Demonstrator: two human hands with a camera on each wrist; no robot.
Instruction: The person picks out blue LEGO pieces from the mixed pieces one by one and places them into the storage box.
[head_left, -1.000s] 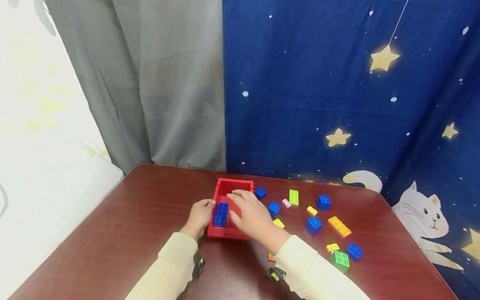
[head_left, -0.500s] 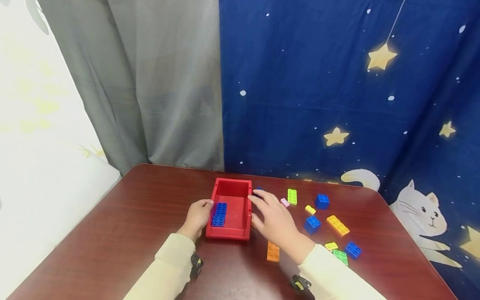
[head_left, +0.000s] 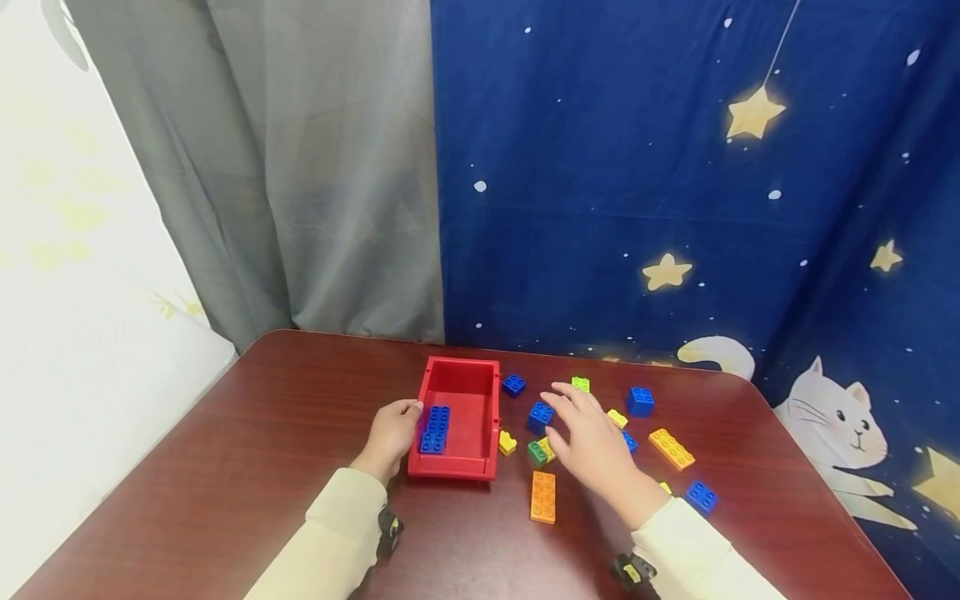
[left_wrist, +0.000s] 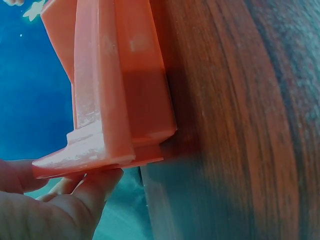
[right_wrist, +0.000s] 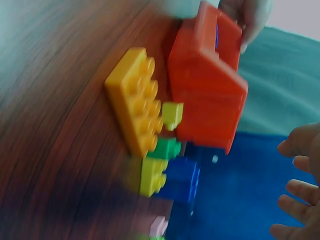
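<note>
A red open box (head_left: 468,421) stands on the table, and blue bricks (head_left: 435,429) lie along its left side. My left hand (head_left: 392,432) pinches the rim of its left wall between thumb and fingers; in the left wrist view the fingers (left_wrist: 97,187) are at the edge of the box. To the right of the box, my right hand (head_left: 588,437) hovers over loose bricks with its fingers spread and nothing in them. Near its fingertips are a blue brick (head_left: 540,417) and a small green brick (head_left: 537,453). An orange brick (head_left: 543,497) lies closer to me.
More bricks are scattered on the right: a blue one (head_left: 641,402), an orange-yellow one (head_left: 672,449), another blue one (head_left: 701,497). Small yellow (head_left: 507,442) and blue (head_left: 513,384) bricks lie beside the box's right wall. Curtains hang behind the table (head_left: 300,450).
My right hand has come out from over the box and moved right above the loose bricks, uncovering the orange, green and yellow ones. The left hand stays on the box rim.
</note>
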